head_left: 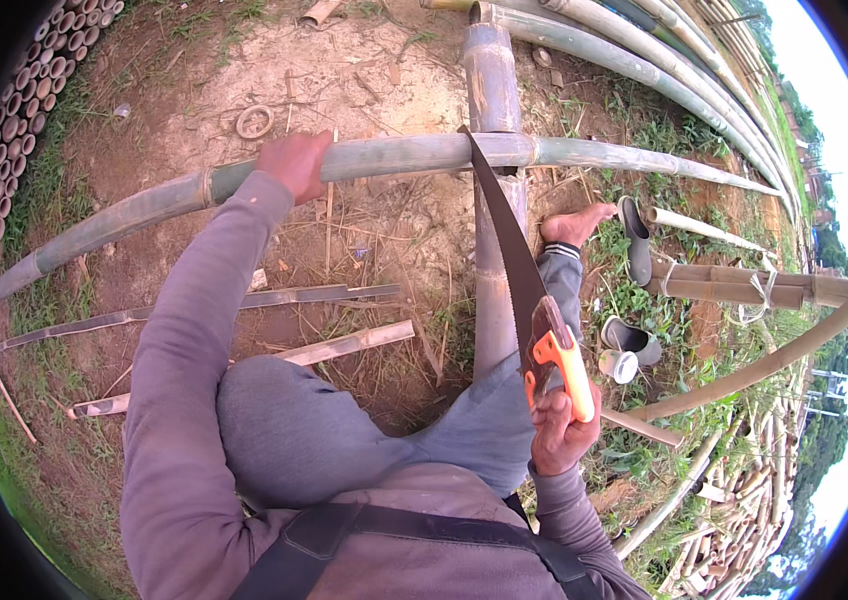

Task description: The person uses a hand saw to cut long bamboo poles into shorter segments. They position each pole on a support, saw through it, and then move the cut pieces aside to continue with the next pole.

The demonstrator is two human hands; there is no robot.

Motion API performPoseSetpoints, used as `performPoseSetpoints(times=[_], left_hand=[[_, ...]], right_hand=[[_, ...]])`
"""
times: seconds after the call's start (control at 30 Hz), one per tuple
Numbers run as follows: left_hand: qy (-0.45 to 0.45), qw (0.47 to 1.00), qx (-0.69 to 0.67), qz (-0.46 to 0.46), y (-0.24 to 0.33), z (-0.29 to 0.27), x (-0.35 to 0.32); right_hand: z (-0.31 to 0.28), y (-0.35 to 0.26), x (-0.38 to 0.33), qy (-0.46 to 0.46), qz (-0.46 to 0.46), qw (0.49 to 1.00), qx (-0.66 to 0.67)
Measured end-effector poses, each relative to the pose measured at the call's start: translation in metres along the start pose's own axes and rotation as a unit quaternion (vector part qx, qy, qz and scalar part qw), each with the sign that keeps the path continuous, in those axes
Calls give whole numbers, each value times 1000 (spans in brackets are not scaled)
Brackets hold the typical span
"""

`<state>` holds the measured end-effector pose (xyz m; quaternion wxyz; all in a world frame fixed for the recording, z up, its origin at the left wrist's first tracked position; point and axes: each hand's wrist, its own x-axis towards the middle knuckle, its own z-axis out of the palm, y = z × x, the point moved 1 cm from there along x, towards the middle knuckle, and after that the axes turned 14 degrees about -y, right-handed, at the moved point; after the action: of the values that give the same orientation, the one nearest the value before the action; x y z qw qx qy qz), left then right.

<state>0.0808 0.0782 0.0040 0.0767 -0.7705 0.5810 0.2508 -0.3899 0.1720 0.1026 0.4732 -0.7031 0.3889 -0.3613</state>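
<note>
A long greenish-grey bamboo pole (394, 156) runs crosswise in front of me, resting over a thicker upright-lying bamboo post (493, 90). My left hand (294, 166) is wrapped round the pole, left of where the two cross. In my right hand (563, 428) is the orange handle of a hand saw (500, 215), gripped near my right knee. The dark blade slants up and away, and its tip lies against the pole near the crossing. Whether the teeth have cut into the pole I cannot tell.
Bamboo poles (664, 75) lie at the far right, cut bamboo ends (19, 130) are stacked far left. Split strips (344, 343) lie before my knees. Right of my bare foot (574, 225) are dark shoes (634, 240), a white container (619, 366) and a tied bamboo frame (734, 287).
</note>
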Motion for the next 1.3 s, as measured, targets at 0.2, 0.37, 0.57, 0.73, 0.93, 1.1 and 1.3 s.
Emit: performPoseSetpoints(times=[0.2, 0.37, 0.57, 0.73, 0.93, 1.1, 1.3], left_hand=[[12, 1000, 4, 0, 2, 1, -1], [4, 1000, -15, -5, 3, -5, -3], [-8, 1000, -13, -8, 1, 1, 2], [4, 1000, 4, -5, 2, 0, 1], [-16, 1000, -15, -17, 4, -6, -4], [5, 1000, -22, -4, 0, 1, 0], [-7, 1000, -12, -5, -1, 2, 2]], right_hand=[[47, 63, 147, 3, 32, 996, -79], [72, 80, 226, -5, -44, 977, -208], [-3, 25, -7, 3, 50, 999, -6], [29, 55, 76, 16, -18, 997, -71], [77, 82, 244, -5, -26, 986, -165], [10, 69, 37, 11, 53, 998, -31], [28, 55, 54, -1, -16, 999, -29]])
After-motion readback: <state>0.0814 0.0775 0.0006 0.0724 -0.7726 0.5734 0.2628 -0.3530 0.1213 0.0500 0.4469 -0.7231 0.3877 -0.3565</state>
